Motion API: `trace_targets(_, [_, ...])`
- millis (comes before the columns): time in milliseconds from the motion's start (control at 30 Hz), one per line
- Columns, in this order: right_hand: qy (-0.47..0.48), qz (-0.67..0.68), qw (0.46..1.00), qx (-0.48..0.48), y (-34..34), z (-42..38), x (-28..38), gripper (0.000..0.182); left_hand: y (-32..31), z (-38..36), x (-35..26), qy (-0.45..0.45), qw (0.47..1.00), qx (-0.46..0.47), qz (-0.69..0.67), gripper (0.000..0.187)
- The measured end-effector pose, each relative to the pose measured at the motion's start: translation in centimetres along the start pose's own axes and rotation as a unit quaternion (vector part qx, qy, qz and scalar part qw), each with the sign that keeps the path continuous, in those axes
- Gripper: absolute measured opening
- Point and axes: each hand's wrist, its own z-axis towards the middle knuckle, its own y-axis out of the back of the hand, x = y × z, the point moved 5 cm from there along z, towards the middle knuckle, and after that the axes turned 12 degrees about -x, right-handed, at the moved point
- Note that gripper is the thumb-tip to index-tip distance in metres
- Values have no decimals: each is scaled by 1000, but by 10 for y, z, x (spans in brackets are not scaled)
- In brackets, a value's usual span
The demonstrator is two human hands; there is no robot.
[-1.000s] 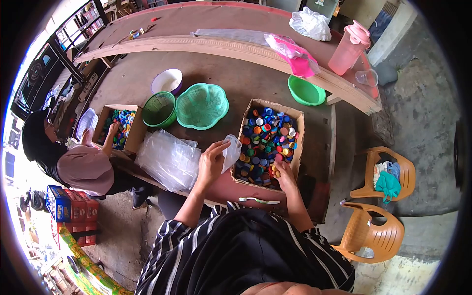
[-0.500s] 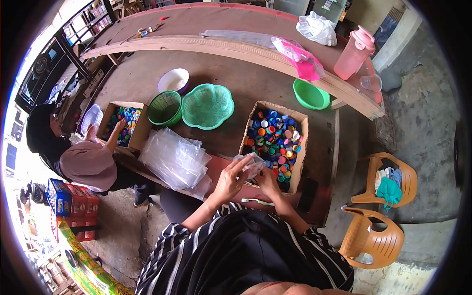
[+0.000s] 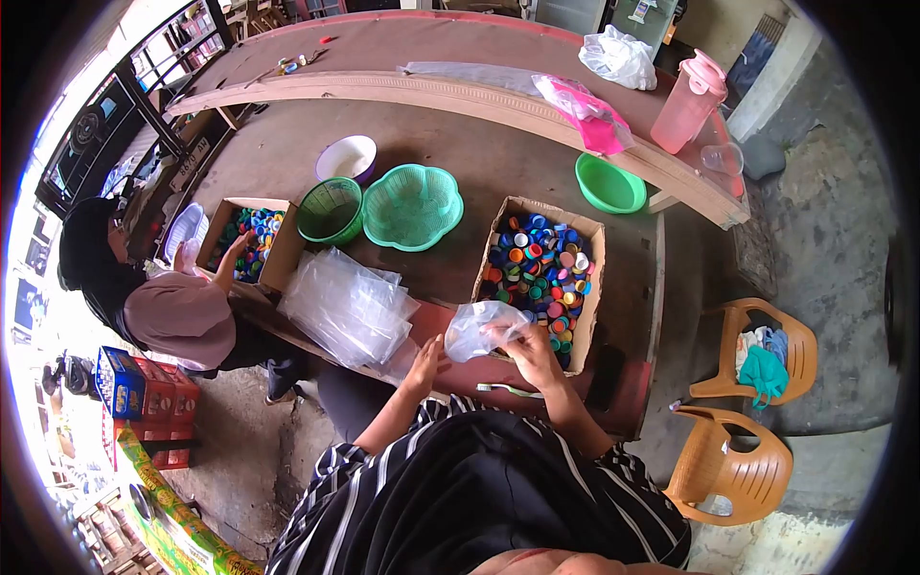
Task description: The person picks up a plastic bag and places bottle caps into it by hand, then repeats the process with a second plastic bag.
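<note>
A clear plastic bag (image 3: pixel 471 333) hangs from my right hand (image 3: pixel 533 353), whose fingers are closed on its right side. My left hand (image 3: pixel 423 367) is just left of the bag, fingers stretched out and holding nothing. Directly beyond my right hand stands a cardboard box (image 3: pixel 598 287) full of colourful plastic bottle caps (image 3: pixel 541 264). A loose stack of flat clear plastic bags (image 3: pixel 345 309) lies to the left of my left hand. On the near table edge, below the bag, is a toothbrush (image 3: pixel 509 390).
Two green baskets (image 3: pixel 412 206) (image 3: pixel 329 210), a white-purple bowl (image 3: pixel 347 158) and a green basin (image 3: pixel 610 184) stand farther back. A raised wooden beam (image 3: pixel 460 96) crosses behind. At left, a co-worker (image 3: pixel 177 311) reaches over another box of caps (image 3: pixel 278 251). Orange chairs (image 3: pixel 733 470) stand right.
My left hand has come away from the plastic bag, down and to the left. The bag is more spread out, held by my right hand. The co-worker's hand has lifted from the caps.
</note>
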Motion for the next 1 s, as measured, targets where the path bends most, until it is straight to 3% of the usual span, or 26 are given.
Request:
trace_targets(67, [8,18,1000,21,-11,-3,8,15,-7,-7,6,29,998,39,-34,60])
trace_targets(100, [15,34,999,26,-14,-4,13,16,-15,-17,-2,17,995,79,-59,64])
trace_targets(200, [-24,72,995,60,-12,-7,25,16,-42,-46,-52,-70,975,206,47,59])
trace_targets(267, [-33,113,992,52,-7,-8,26,16,-44,-47,-58,-79,974,209,30,56])
trace_targets(333, [-36,126,991,37,-3,-8,25,17,-38,-37,-34,129,945,228,-196,56])
trace_targets(367, [-35,117,992,25,-1,-8,24,20,-36,-31,-28,121,942,239,-201,51])
trace_targets(500, [-76,149,986,-9,14,-12,10,21,-36,-33,-33,110,974,143,-138,51])
trace_targets(600, [-89,153,984,-35,26,-12,-3,24,-37,-29,-38,136,953,165,-214,51])
trace_targets(833, [-115,143,973,-139,42,4,-28,28,-19,-6,-58,83,945,185,-257,56])
trace_targets(1000, [-126,127,975,-134,53,18,-34,25,-11,-2,-72,57,941,165,-290,53])
